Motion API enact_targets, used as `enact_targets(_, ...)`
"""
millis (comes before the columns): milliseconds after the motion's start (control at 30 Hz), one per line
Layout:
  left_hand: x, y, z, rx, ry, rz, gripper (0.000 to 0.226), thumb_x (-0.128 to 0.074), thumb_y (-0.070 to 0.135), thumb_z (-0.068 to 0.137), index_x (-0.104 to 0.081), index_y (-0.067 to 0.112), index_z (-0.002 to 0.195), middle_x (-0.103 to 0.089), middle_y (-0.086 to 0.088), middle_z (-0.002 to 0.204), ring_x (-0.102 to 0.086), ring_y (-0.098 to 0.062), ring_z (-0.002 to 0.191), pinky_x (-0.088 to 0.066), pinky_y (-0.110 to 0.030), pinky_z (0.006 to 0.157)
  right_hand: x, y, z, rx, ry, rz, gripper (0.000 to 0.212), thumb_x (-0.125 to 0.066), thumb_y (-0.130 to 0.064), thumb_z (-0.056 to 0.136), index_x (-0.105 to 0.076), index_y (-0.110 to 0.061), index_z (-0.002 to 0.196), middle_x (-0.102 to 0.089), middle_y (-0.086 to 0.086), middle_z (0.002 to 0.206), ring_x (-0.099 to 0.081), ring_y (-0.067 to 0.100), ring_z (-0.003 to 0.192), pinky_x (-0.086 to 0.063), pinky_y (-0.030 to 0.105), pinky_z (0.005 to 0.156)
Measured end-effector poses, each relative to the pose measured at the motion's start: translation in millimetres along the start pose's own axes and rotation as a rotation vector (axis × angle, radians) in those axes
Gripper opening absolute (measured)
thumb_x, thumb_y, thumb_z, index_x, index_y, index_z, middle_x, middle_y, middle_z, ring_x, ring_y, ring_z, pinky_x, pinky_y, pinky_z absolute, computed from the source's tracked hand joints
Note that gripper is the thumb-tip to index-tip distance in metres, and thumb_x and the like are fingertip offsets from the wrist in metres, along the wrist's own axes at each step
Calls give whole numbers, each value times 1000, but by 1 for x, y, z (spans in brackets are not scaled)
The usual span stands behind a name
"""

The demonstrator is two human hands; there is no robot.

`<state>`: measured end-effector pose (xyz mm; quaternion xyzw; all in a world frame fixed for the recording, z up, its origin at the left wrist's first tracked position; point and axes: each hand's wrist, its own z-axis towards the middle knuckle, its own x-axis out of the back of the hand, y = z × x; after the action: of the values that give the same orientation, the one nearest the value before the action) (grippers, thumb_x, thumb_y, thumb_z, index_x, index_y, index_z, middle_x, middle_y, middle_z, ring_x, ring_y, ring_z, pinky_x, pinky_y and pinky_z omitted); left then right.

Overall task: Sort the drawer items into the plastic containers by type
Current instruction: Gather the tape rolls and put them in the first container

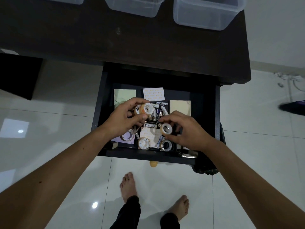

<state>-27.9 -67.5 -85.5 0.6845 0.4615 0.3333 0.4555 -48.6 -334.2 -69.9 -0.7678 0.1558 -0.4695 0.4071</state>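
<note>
Gripping two small rolls of clear tape (143, 109) together, the left hand (125, 119) hovers over the open dark wooden drawer (102, 96), fingers curled round them. Right hand (186, 129) pinches a third small clear tape roll (166, 128) between thumb and fingertips, just above the drawer contents. Below the hands lie more tape rolls (144, 143), a loose heap of cylindrical batteries (158, 111), pale sticky-note pads (124, 95) and a white sticker sheet (153, 93). Beyond the drawer, on the dark worktop (82, 38), three clear plastic containers (206, 12) stand in a row along the far edge. Bare feet (127, 184) on white floor tiles (49, 96) below.
</note>
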Motion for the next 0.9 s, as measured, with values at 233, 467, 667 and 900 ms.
enact_targets(233, 0, 0, 2, -2, 28, -47, 43, -73, 3, 94, -60, 23, 130, -67, -4, 130, -77, -34, 94, -64, -51, 89, -6, 11, -7, 61, -222, -155, 51, -94, -17, 73, -73, -29, 118, -60, -11, 115, -61, 8, 107, -55, 32, 92)
enact_targets(467, 1, 2, 2, 5, 34, -74, 42, -74, 6, 93, -60, 24, 128, -69, -2, 126, -78, -31, 93, -64, -49, 90, 2, 6, -1, 64, -320, -244, 50, -87, -22, 79, -71, -26, 127, -66, -9, 120, -57, 5, 108, -47, 17, 93)
enact_targets(667, 1, 4, -1, 2, 36, -57, 43, -72, 4, 94, -60, 21, 131, -68, -1, 128, -77, -29, 93, -64, -50, 90, 7, 3, 0, -12, -374, -188, 39, -83, -24, 85, -74, -25, 124, -63, -9, 116, -60, -3, 95, -51, 12, 83)
enact_targets(900, 0, 10, -6, -10, 38, -32, 45, -73, 5, 94, -59, 16, 136, -66, -5, 131, -78, -31, 94, -64, -48, 90, 6, 3, 6, -72, -432, -242, 29, -83, -23, 86, -75, -28, 114, -58, -12, 108, -60, 2, 91, -56, 27, 84)
